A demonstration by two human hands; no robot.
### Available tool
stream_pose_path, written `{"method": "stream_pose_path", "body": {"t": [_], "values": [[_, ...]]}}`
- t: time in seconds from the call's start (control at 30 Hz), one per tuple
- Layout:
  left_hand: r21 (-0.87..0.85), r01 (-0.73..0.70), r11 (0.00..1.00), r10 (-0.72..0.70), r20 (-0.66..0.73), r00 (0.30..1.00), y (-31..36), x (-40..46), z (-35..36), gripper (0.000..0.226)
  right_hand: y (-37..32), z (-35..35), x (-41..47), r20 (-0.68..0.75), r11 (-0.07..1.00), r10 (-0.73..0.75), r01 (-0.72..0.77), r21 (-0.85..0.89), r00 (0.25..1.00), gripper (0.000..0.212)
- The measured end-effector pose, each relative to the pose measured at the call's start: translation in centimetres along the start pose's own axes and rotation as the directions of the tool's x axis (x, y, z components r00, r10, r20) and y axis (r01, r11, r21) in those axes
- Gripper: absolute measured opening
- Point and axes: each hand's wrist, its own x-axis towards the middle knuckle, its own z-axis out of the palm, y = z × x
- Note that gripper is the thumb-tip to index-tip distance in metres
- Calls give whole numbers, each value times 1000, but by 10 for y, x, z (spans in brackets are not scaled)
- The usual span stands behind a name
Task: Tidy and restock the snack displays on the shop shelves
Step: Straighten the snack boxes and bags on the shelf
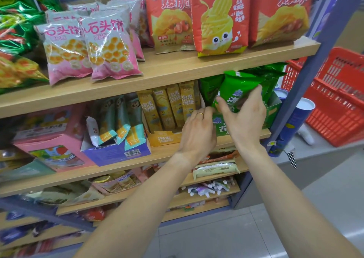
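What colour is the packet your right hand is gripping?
Green, with pale lettering. The right hand grips the green packet; the head view shows it clearly.

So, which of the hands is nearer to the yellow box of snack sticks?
Left. The left hand is right beside the yellow box, at its right end. The right hand is further right, holding green packets.
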Motion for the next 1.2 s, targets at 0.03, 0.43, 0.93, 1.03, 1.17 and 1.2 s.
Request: {"method": "stream_pose_path", "body": {"t": [0.03, 0.43, 0.93, 1.03, 1.17, 1.2], "values": [[7, -6, 1000, 6, 2, 1000, -1, -1, 1, 46, 0, 2, 0, 8, 1000, 0, 0, -16, 1000, 65], [-101, 84, 991, -86, -19, 996, 3, 4, 7, 43, -2, 21, 13, 210, 981, -9, 50, -187, 978, 52], [-100, 112, 989, -127, -150, 981, -2, 43, -19, 40, 33, -16, 20, 0, 990, 16, -16, -142, 1000, 42], [-90, 70, 993, -87, -192, 977, -4, 45, -15, 41, 37, -10, 34, 227, 957, -61, 121, -265, 972, 51], [-95, 45, 994, -64, -209, 976, -4, 47, -13, 42, 37, -8, 43, 302, 887, -127, 245, -391, 945, 49], [-89, 28, 996, -46, -203, 978, -3, 47, -13, 46, 39, -9, 45, 294, 893, -124, 236, -383, 948, 44]]}}
